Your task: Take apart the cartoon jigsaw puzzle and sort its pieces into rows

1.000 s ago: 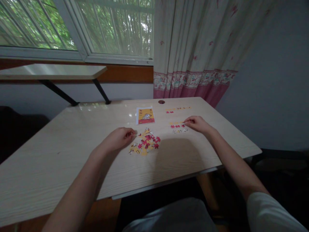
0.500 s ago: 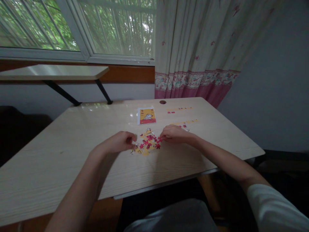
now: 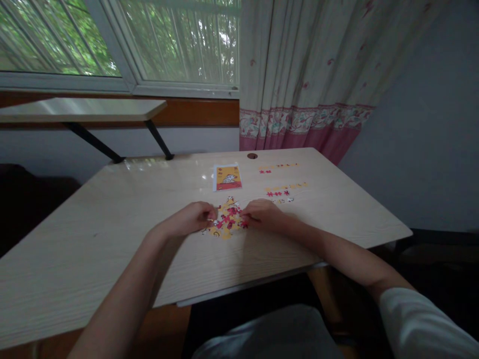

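Note:
A loose pile of jigsaw puzzle pieces (image 3: 227,219), red, yellow and white, lies on the table between my two hands. At the pile's left edge is my left hand (image 3: 197,217), its fingers curled in; whether a piece is between them is hidden. My right hand (image 3: 264,214) touches the right side of the pile, thumb and fingers drawn together at the pieces; what they grip is too small to make out. Just behind the pile lies a picture card (image 3: 229,178) with a white animal on yellow and red.
Sorted puzzle pieces lie in rows at the right: a far yellow row (image 3: 279,165) with red pieces below, and a nearer group (image 3: 286,188) of yellow, red and white. A round cable hole (image 3: 252,156) sits near the table's (image 3: 123,214) back edge. A raised shelf (image 3: 86,109) stands back left.
My right hand has shifted slightly left and down, uncovering red and white pieces in the nearer rows. My left hand has moved a little right, against the pile.

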Demonstrator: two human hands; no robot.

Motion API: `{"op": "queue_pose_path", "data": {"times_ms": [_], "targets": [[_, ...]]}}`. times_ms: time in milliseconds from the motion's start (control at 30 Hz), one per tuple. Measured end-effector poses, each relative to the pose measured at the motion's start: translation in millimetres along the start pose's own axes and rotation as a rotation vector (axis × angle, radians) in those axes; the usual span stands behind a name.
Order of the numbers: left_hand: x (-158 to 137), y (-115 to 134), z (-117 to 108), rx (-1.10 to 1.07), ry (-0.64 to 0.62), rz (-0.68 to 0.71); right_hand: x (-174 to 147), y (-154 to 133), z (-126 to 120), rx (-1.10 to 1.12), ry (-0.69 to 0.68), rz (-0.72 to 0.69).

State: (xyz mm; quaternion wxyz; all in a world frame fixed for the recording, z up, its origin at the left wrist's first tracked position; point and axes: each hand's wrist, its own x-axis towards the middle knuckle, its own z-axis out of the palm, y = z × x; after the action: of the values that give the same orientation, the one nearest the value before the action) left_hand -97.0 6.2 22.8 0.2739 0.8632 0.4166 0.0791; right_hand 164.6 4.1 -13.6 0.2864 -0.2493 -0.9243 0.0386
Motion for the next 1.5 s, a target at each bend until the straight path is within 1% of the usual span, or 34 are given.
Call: {"op": "queue_pose_path", "data": {"times_ms": [167,200,233,267,333,367,400,433,500,633,700,733,833,933,1033,1133,1233,1300,1400,1500], "targets": [[0.2,1.3,0.9,-0.101,-0.008,-0.017,-0.8,-0.5,-0.7,0.027,0.0,0.022],[0.1,3.5,0.8,-0.132,0.016,-0.021,-0.9,-1.8,-0.9,0.027,0.005,0.027],[0.3,6.6,0.6,-0.165,0.069,-0.025,-0.8,-3.5,-1.2,0.026,0.012,0.034],[0.8,10.4,0.5,-0.203,0.15,-0.029,-0.6,-5.4,-1.6,0.024,0.019,0.044],[3.6,19.3,1.6,-0.312,0.353,-0.044,0.3,-9.6,-2.6,0.019,0.046,0.07],[5.9,23.5,3.0,-0.389,0.435,-0.054,0.8,-11.6,-3.2,0.014,0.067,0.086],[8.6,27.3,5.2,-0.481,0.496,-0.062,1.4,-13.5,-3.7,0.007,0.088,0.099],[11.7,30.6,7.9,-0.579,0.529,-0.071,1.8,-15.0,-4.0,-0.001,0.113,0.11],[17.8,36.0,14.5,-0.775,0.549,-0.096,2.4,-16.8,-3.8,-0.024,0.165,0.129],[25.4,46.7,26.5,-1.158,0.568,-0.191,3.0,-16.8,-2.3,-0.074,0.241,0.177],[26.9,52.1,30.6,-1.305,0.58,-0.231,3.6,-16.7,-2.8,-0.097,0.266,0.219],[27.5,54.2,32.3,-1.341,0.583,-0.245,4.0,-16.9,-3.6,-0.108,0.274,0.239],[28.8,57.3,36.6,-1.335,0.586,-0.269,5.5,-18.0,-6.6,-0.135,0.27,0.276],[29.1,57.7,39.2,-1.298,0.57,-0.278,6.1,-18.1,-8.5,-0.164,0.264,0.278],[28.2,58.6,39.2,-1.295,0.537,-0.291,5.5,-16.7,-8.8,-0.167,0.287,0.258],[27.4,59.9,38.2,-1.345,0.513,-0.314,4.6,-14.5,-8.6,-0.15,0.327,0.217],[27.7,61.0,38.2,-1.415,0.486,-0.337,3.9,-12.5,-8.5,-0.158,0.323,0.184],[28.1,61.4,39.0,-1.424,0.475,-0.336,3.5,-10.8,-8.6,-0.17,0.313,0.171],[28.0,60.6,39.3,-1.377,0.456,-0.309,2.6,-6.8,-10.3,-0.172,0.333,0.157],[26.0,55.7,34.7,-1.208,0.513,-0.242,1.2,0.2,-16.4,-0.159,0.405,0.164]]}}
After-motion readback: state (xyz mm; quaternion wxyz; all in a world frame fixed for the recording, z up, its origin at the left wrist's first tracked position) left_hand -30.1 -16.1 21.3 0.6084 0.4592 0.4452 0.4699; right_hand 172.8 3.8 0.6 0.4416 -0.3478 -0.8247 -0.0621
